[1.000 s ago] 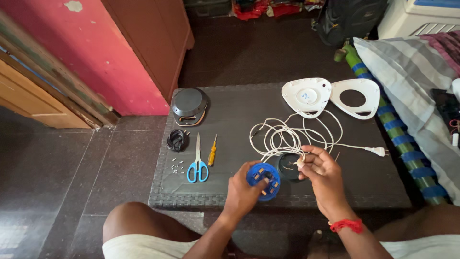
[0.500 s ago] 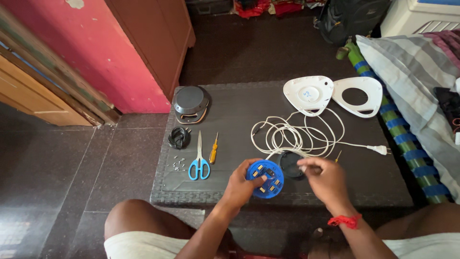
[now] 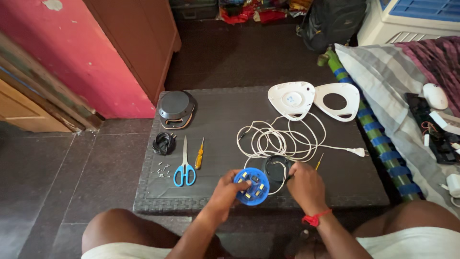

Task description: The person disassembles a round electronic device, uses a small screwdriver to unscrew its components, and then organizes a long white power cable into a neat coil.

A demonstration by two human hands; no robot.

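Left hand (image 3: 224, 193) closed round the rim of a blue round disc (image 3: 252, 186), studded on top with small metal contacts, held at the near edge of the dark surface (image 3: 225, 112). Right hand (image 3: 303, 184) curled over a black round cap (image 3: 278, 169) just beside the disc, fingers pinched on its edge; white cord (image 3: 282, 139) trailing from it in a loose coil. Judged light, rigid plastic, probably brittle at the contacts; best gripped by the rim, clear of the metal parts. Cord limp, prone to snagging. No real containers; only a scatter of tiny screws (image 3: 164, 169) lying loose near blue-handled scissors (image 3: 184, 165).
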